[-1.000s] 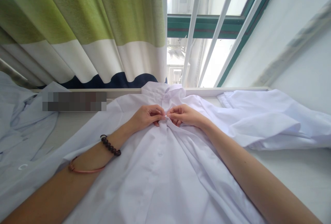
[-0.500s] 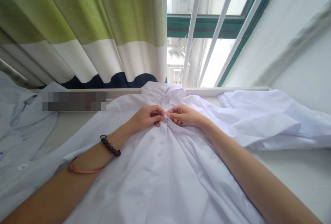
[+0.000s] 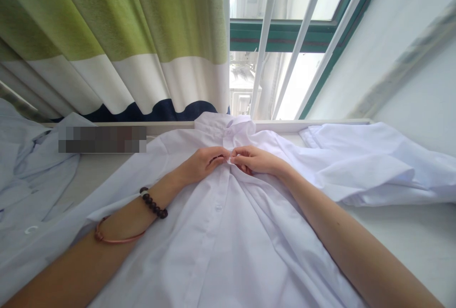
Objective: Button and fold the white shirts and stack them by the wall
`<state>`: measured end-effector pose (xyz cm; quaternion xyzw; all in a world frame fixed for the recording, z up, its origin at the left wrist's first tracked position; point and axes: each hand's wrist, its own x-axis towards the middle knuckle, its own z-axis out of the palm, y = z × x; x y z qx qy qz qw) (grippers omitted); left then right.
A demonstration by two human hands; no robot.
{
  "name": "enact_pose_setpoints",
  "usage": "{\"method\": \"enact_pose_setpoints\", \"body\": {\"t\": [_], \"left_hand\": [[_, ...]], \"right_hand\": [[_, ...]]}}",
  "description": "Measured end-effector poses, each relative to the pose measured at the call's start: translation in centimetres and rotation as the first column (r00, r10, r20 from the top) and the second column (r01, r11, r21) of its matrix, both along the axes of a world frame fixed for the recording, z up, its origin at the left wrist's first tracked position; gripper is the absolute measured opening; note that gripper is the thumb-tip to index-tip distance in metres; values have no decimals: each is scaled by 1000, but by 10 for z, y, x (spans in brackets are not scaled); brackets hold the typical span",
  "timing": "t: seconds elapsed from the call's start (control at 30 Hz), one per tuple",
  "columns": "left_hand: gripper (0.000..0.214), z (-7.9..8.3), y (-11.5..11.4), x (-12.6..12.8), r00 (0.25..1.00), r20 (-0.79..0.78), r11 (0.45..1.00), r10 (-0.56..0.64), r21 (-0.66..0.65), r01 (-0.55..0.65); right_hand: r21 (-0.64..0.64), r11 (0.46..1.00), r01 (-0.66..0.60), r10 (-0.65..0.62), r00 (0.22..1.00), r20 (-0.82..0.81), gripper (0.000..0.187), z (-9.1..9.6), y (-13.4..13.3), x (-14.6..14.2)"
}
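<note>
A white button-up shirt [image 3: 221,241] lies front up on a white table, collar [image 3: 228,125] toward the window. My left hand [image 3: 203,163] and my right hand [image 3: 254,160] meet at the shirt's placket just below the collar. Both pinch the placket fabric there with closed fingers, fingertips almost touching. A dark bead bracelet [image 3: 153,202] and a thin cord sit on my left wrist. Whatever button lies between the fingertips is hidden.
A second white garment [image 3: 370,165] lies at the right, a pale blue garment [image 3: 24,175] at the left. Behind the table's far edge [image 3: 320,122] hang a green, white and navy curtain [image 3: 117,42] and a barred window [image 3: 285,42]. A white wall stands at the right.
My hands stay at the same spot on the placket. The left fingers have shifted slightly and the fabric below them has smoothed a little.
</note>
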<state>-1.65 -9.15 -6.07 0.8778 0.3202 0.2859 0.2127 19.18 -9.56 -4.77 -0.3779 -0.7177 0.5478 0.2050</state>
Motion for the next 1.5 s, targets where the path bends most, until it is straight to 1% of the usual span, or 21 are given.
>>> {"method": "enact_pose_setpoints", "body": {"t": [0.1,0.2,0.27,0.33,0.4,0.47,0.57,0.63,0.67,0.77,0.83,0.87,0.93,1.0,1.07,1.13,1.27,1.33,1.4,1.5], "left_hand": [[19,-2,0,0,1000,18,1000,6,-25,-6],[13,-2,0,1,994,93,993,62,-103,-52],[19,-1,0,1,977,175,984,124,-149,-98],[20,1,0,1,966,207,970,152,-219,-105],[21,4,0,1,976,175,949,133,-307,-74],[33,6,0,2,984,140,923,113,-382,-51],[41,9,-1,7,983,119,899,139,-432,-75],[40,8,-2,11,981,89,902,174,-413,-123],[38,8,-3,13,979,66,910,194,-384,-154],[32,6,-6,17,965,-27,935,263,-239,-261],[27,6,-7,18,954,-95,944,285,-143,-297],[27,6,-7,18,951,-122,947,285,-118,-299],[28,7,-8,17,950,-153,948,274,-121,-293],[28,7,-8,17,952,-151,946,268,-144,-289],[27,7,-8,17,955,-132,947,265,-153,-284],[27,7,-8,17,960,-110,948,259,-159,-274],[30,5,-7,15,970,-53,948,239,-205,-244],[32,4,-5,13,976,-26,948,216,-236,-216],[34,3,-4,11,982,-7,948,190,-260,-185],[35,2,-2,9,986,9,944,169,-289,-159]], "right_hand": [[-18,1000,7,-7,1000,-14,17,1,-1,-1],[22,1000,15,-15,1000,7,16,1,-2,-1],[84,996,42,-45,999,29,17,0,-2,-2],[164,982,92,-96,995,20,18,-2,-2,-3],[244,959,144,-143,990,-21,18,-5,-2,-4],[309,934,178,-169,984,-55,18,-7,-2,-6],[382,906,184,-176,983,-55,19,-10,-2,-8],[412,893,180,-180,983,-40,19,-12,-3,-9],[422,889,180,-183,983,-32,19,-13,-3,-10],[458,873,166,-184,983,-7,17,-15,-3,-11],[489,859,150,-176,984,6,16,-17,-3,-11],[500,854,145,-174,985,12,15,-18,-3,-12],[512,848,141,-175,984,20,15,-18,-2,-12],[521,843,136,-176,984,27,15,-19,-3,-12],[519,844,133,-175,984,33,16,-18,-3,-12],[485,864,136,-171,985,27,17,-16,-4,-12],[328,932,154,-154,988,-27,19,-13,-6,-10],[246,956,158,-146,987,-65,19,-12,-6,-10],[187,970,154,-138,986,-93,19,-12,-5,-9],[152,978,145,-129,985,-110,19,-12,-4,-9]]}}
